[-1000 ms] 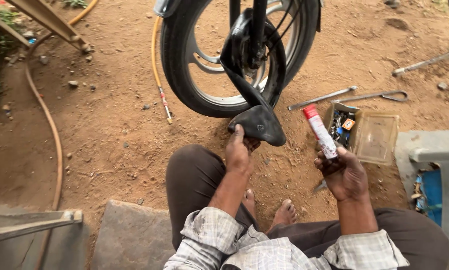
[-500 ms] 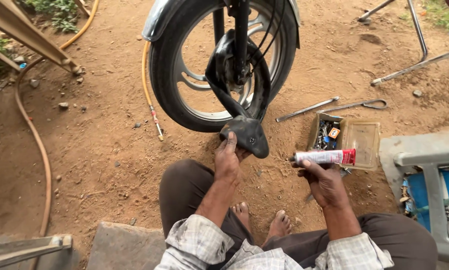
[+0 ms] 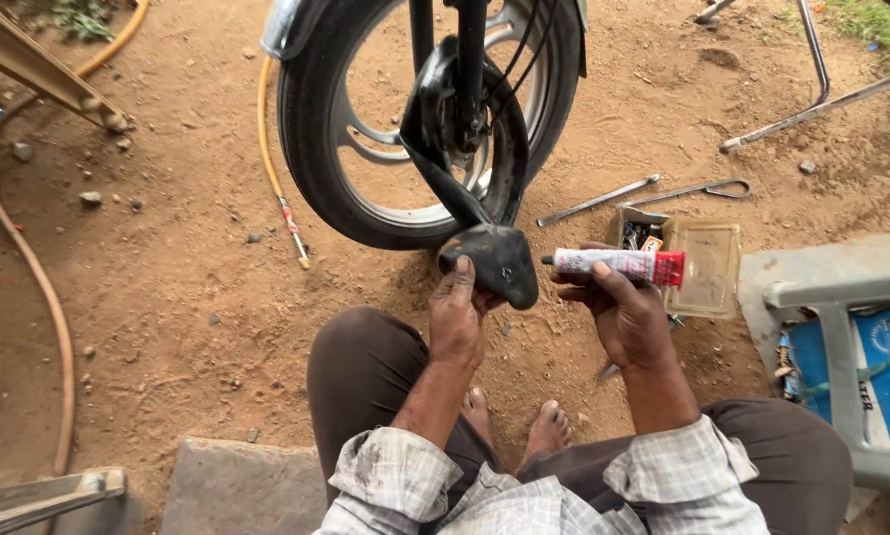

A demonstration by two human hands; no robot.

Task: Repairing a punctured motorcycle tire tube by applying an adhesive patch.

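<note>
I sit on the ground before a motorcycle wheel (image 3: 366, 149). A black rubber inner tube (image 3: 494, 260) hangs out of the tyre, and my left hand (image 3: 458, 317) pinches its folded lower end. In my right hand (image 3: 618, 307) lies a white glue tube with a red end (image 3: 618, 264), held level, its black nozzle pointing left almost at the rubber.
A small clear plastic box (image 3: 707, 267) with bits in it lies on the dirt to the right, two metal tyre levers (image 3: 643, 194) beyond it. A yellow hose (image 3: 276, 188) runs left of the wheel. A grey plastic chair (image 3: 841, 327) stands at right.
The glue tube swung from upright to level, nozzle toward the rubber. My left hand kept its hold on the inner tube.
</note>
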